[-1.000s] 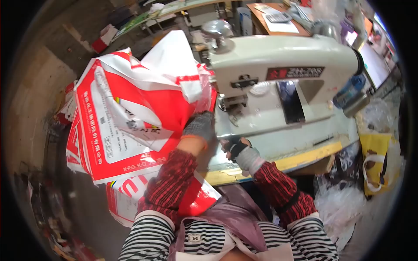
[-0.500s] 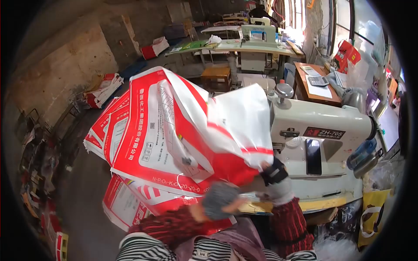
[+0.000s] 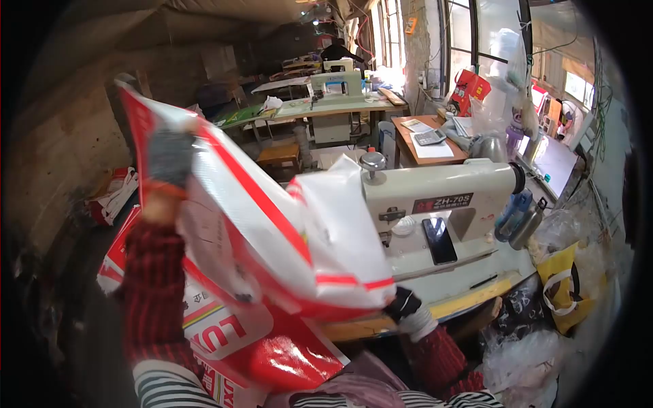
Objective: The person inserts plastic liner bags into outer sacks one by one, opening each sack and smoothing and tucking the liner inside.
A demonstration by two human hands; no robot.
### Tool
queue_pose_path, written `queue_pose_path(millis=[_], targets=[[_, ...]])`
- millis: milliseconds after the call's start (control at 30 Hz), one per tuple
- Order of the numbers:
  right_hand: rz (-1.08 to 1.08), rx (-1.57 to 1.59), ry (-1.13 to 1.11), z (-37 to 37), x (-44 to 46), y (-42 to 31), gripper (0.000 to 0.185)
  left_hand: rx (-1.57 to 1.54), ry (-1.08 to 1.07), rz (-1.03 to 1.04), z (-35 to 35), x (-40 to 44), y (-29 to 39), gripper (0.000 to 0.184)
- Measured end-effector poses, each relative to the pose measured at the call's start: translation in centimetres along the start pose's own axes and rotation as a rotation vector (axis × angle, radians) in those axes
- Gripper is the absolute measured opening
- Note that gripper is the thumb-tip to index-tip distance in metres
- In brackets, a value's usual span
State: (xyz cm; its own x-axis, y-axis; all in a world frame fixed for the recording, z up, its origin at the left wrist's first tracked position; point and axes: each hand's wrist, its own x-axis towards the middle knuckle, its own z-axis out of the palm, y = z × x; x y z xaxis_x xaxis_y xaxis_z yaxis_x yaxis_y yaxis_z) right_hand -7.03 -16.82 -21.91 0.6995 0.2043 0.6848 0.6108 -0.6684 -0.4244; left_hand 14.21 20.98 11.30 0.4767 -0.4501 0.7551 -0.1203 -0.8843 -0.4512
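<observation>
A red-and-white printed woven sack (image 3: 272,211) stretches, lifted and blurred, between my two hands. My left hand (image 3: 170,160), in a grey glove, is raised high at the left and closed on the sack's upper part; its fingertips are blurred. Beside the sewing machine's table edge, my right hand (image 3: 403,304), in a black fingerless-looking glove, is closed on the sack's lower right corner. More red printed sacks (image 3: 286,347) lie below, against my lap. Just right of the lifted sack stands a white sewing machine (image 3: 442,180) marked ZH-70S.
A black phone (image 3: 439,240) leans on the machine bed, with a dark pen (image 3: 483,281) nearby. A wooden desk (image 3: 428,149) holds a calculator (image 3: 430,138). A yellow bag (image 3: 564,289) hangs at the right. Another sewing machine (image 3: 337,83) stands farther back.
My left hand has swung from the front middle up to the far left, lifting and folding over the sack. My right hand stays on the sack's corner. The view has turned right.
</observation>
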Motion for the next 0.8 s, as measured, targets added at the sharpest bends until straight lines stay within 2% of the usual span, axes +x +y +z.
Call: queue_pose_path(millis=[33, 67, 100, 167, 233, 267, 300, 333, 367, 433, 467, 500, 533, 567, 600, 633, 700, 767, 800], targets=[[0.028, -0.002, 0.068, -0.4, 0.5, 0.1, 0.043, -0.038, 0.252, 0.053, -0.7, -1.8, -3.8, 0.022], [0.379, 0.457, 0.211, 0.5, 1.0, 1.3, 0.037, -0.865, 0.218, -0.395, 1.0, -3.8, -8.2, 0.013], [0.737, 0.917, 0.354, 1.3, 1.6, 2.1, 0.031, -1.241, 0.354, -0.609, -3.1, -6.0, -7.9, 0.019], [-0.079, -0.119, 0.235, -3.0, 5.5, -1.9, 0.029, 0.216, 0.624, 0.316, -7.3, -10.3, -10.1, 0.037], [0.653, 0.679, -0.012, -0.9, 6.2, -4.8, 0.027, 0.160, 0.102, -0.209, -4.3, -18.5, -16.2, 0.050], [0.158, 0.445, 0.056, 1.6, 6.0, -5.6, 0.018, -0.091, -0.058, -0.686, -2.5, -21.5, -18.9, 0.040], [0.311, 0.681, 0.028, 3.5, 6.0, -8.3, 0.009, -0.336, -0.218, -1.167, -0.4, -24.8, -21.3, 0.032], [0.216, 0.443, -0.219, 5.7, 4.2, -8.6, 0.019, -0.772, -0.124, -1.428, 2.9, -29.6, -23.8, 0.035], [0.672, 1.263, -0.163, 9.6, 2.8, -9.4, 0.021, -1.225, -0.001, -1.662, 5.9, -34.7, -24.5, 0.037], [0.410, 0.818, -0.534, 13.4, 0.2, -12.9, 0.021, -1.744, -0.135, -1.385, 8.0, -42.3, -22.0, 0.043], [0.309, 0.704, -0.652, 14.6, -0.2, -14.3, 0.022, -1.791, -0.125, -1.531, 4.2, -39.9, -14.8, 0.044], [0.226, 0.636, -0.754, 15.9, -0.9, -15.5, 0.022, -1.862, -0.149, -1.685, 3.6, -41.2, -11.5, 0.045], [0.149, 0.575, -0.849, 16.8, -1.4, -16.4, 0.023, -1.693, -0.297, -1.720, 5.4, -45.3, -10.2, 0.047], [0.089, 0.532, -0.924, 17.5, -1.9, -17.0, 0.023, -1.585, -0.351, -1.621, 6.3, -49.6, -8.6, 0.049], [0.036, 0.525, -0.989, 17.9, -2.2, -17.2, 0.023, -1.670, -0.381, -1.859, 5.9, -51.4, -8.3, 0.038], [0.003, 0.556, -1.030, 18.3, -2.3, -17.4, 0.024, -1.654, -0.408, -1.874, 5.2, -53.1, -9.1, 0.038], [-0.029, 0.938, -0.963, 18.3, -2.0, -15.5, 0.028, -1.359, -0.481, -1.852, 4.2, -57.2, -12.5, 0.037], [0.361, 0.549, -0.917, 11.5, 2.5, -13.7, 0.025, -1.063, -0.532, -1.816, 2.5, -60.8, -14.7, 0.042], [0.739, 1.114, -0.492, 18.8, -4.0, -5.7, 0.026, -1.043, -0.534, -1.842, 1.0, -61.9, -14.2, 0.042]])
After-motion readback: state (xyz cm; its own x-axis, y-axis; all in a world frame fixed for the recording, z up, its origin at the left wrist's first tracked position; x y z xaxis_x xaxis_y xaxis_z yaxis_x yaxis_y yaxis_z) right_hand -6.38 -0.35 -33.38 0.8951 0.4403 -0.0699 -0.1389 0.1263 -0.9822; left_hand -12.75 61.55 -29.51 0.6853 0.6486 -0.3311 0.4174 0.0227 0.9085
